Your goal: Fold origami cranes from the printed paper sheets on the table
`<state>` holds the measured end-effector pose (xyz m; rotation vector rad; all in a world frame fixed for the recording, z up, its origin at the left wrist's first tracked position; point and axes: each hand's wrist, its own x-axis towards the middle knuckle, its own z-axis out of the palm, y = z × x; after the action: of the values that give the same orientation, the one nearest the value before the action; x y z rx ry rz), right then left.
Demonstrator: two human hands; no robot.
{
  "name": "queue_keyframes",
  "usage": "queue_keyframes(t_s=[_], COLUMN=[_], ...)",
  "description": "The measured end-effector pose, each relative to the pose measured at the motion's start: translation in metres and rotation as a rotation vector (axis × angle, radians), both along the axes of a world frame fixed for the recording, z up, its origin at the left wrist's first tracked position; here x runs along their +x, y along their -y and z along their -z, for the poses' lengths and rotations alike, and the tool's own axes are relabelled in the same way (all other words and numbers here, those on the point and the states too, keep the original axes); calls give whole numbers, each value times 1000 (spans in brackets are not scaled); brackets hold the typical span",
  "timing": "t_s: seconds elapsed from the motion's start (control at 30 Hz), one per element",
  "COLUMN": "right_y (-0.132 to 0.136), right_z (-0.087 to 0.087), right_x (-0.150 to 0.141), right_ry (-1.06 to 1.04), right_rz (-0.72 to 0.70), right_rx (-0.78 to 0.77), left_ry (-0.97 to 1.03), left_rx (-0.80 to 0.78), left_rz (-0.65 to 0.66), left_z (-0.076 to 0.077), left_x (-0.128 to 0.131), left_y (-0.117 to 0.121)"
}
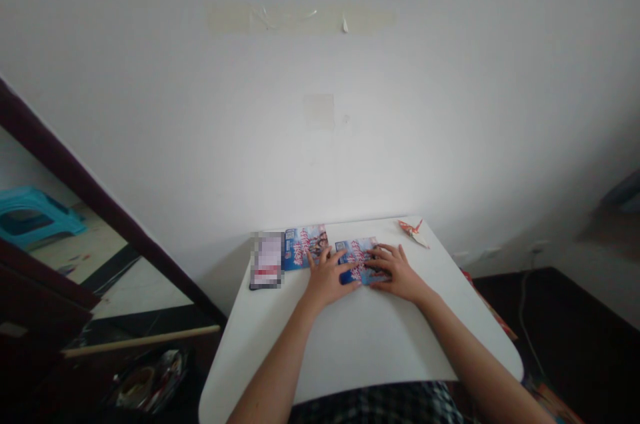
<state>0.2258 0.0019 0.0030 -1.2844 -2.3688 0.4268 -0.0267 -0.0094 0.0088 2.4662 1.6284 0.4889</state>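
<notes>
A blue printed sheet [357, 263] with red and white lettering lies flat on the white table [370, 337]. My left hand [327, 279] rests at its left edge, fingers spread, some of them reaching over the sheet. On its right side lies my right hand [395, 274], also with fingers apart, covering part of the print. A second, similar blue sheet [304, 247] is just beyond my left hand, whose fingertips overlap its lower right corner. Neither hand grips anything that I can see.
A phone [267, 261] with a blurred screen lies at the table's left. A folded red and white paper figure [414, 233] sits at the back right. The wall [320, 164] meets the table's far edge. Left on the floor are a stick [145, 340] and a bag-lined bin [147, 381].
</notes>
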Motion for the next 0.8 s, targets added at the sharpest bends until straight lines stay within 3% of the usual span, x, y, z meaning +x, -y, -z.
queue_keyframes(t_s=[0.2,0.47,0.8], right_y=[-2,-12,-13], right_z=[2,15,18], right_x=[1,4,6], right_ry=[-63,-146,-248], right_rz=[11,57,130], right_rx=[-28,61,85], left_ry=[60,123,142], left_rx=[-7,28,136], left_rz=[-18,-75,-86], left_z=[-1,-1,-7], left_x=[-1,1,-2], left_y=[-1,-3,-3])
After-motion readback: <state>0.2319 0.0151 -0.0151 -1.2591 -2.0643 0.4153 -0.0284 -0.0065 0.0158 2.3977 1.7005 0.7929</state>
